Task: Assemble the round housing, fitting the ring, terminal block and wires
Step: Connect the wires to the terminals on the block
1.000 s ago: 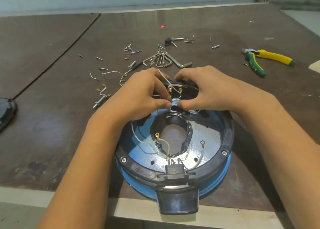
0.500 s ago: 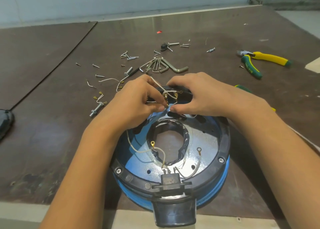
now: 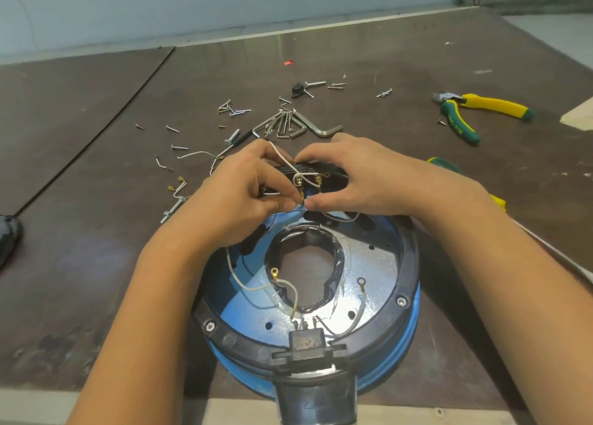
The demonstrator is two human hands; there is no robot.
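- My left hand (image 3: 237, 196) pinches a white wire (image 3: 282, 156) at the terminal block (image 3: 332, 183), fingers curled.
- My right hand (image 3: 359, 180) grips that block, over the far rim of the round housing (image 3: 375, 273) on the tabletop (image 3: 96, 232).

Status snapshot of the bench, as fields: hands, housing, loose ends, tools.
left hand: pinches the brass end of the white wire
right hand: grips the terminal block at the housing's far rim
round housing: blue, open side up, black ring on its rim
loose ends: two ring terminals lie unconnected inside
table: hex keys, screws, pliers
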